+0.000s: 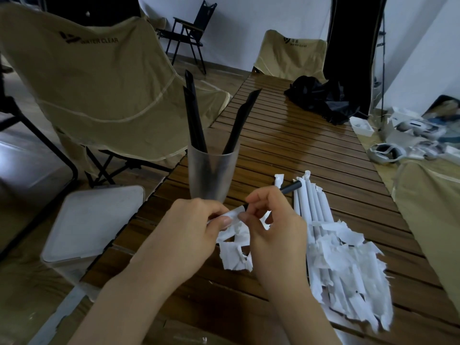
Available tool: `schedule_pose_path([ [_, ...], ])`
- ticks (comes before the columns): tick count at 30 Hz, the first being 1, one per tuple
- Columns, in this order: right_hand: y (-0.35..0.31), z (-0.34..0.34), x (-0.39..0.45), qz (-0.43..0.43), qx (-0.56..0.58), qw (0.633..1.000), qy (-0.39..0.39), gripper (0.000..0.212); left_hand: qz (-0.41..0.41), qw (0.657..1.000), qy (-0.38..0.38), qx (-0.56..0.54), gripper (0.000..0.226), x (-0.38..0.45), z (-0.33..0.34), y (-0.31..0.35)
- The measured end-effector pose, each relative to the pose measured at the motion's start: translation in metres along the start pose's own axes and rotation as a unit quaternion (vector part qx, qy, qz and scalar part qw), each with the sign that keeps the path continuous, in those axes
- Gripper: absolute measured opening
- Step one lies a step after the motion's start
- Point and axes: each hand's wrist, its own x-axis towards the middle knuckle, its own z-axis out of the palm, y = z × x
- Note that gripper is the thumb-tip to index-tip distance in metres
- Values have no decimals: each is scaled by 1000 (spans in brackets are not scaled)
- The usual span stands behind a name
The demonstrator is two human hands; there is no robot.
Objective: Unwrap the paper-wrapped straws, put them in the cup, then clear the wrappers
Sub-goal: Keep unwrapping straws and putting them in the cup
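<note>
A slack tan canvas camp chair (99,78) on a black folding frame stands at the far left, and below it sits a frosted plastic storage bin (89,227) with a flat lid, just beside the table's edge. The slatted wooden table (298,145) runs away in narrow, glossy brown boards. On it stands a tall, cloudy translucent cup (211,173), tapering toward its base, with four matte black straws (194,115) leaning out of it in two pairs, their tips cut at a slant.

Just in front of the cup, the left hand (191,227) pinches a strip of white paper wrapper (235,213) between thumb and curled fingers. The right hand (276,227) grips the black straw (290,188) the wrapper comes off, its bare dark end poking up to the right past the fingers. Under the hands lie ragged white wrapper scraps (236,255). To the right, a bundle of still-wrapped straws (311,202), thin white paper tubes with crimped ends, lies half buried under a heap of torn wrappers (348,275). Farther back, crumpled black fabric (321,98) rests on the slats.
</note>
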Motion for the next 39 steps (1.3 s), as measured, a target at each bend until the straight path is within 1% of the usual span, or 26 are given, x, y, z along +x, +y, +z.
schedule_pose_path([
  [4, -3, 2, -1, 25, 23, 998, -61, 32, 5, 1000, 7, 10, 21, 1, -4, -7],
  [6, -4, 2, -2, 54, 47, 993, -90, 29, 4, 1000, -15, 20, 23, 2, -6, -10],
  [12, 1, -7, 5, 117, 109, 979, -126, 21, -35, 995, -90, 2, 23, -3, -14, -21],
  [14, 4, -8, 6, 135, 118, 973, -148, 17, -35, 995, -89, 19, 23, -2, -16, -22],
  [17, 7, -8, 6, 148, 122, 969, -155, 16, -22, 995, -69, 64, 21, -1, -17, -21],
  [19, 4, -12, 8, 123, 99, 972, -173, 17, -29, 995, -72, 66, 21, -2, -18, -20],
  [21, 0, -17, 10, 54, 8, 975, -214, 19, -46, 994, -79, 57, 21, -2, -19, -20],
  [23, 0, -20, 11, -31, -85, 967, -238, 26, -55, 993, -83, 60, 22, -2, -21, -21],
  [24, 2, -20, 11, -65, -107, 965, -232, 29, -58, 993, -85, 62, 24, -3, -22, -21],
  [26, 6, -18, 11, -118, -112, 967, -194, 27, -62, 992, -95, 52, 29, -3, -24, -20],
  [29, 12, -17, 11, -169, -101, 970, -146, 17, -66, 990, -120, 30, 33, -3, -25, -17],
  [32, 15, -15, 13, -207, -92, 965, -131, 11, -62, 989, -133, 23, 33, -3, -25, -14],
  [34, 16, -13, 11, -214, -82, 965, -130, 11, -54, 989, -133, 22, 31, -3, -25, -14],
  [39, 11, -12, 7, -104, -30, 984, -139, 22, -22, 993, -113, 12, 30, -2, -29, -12],
])
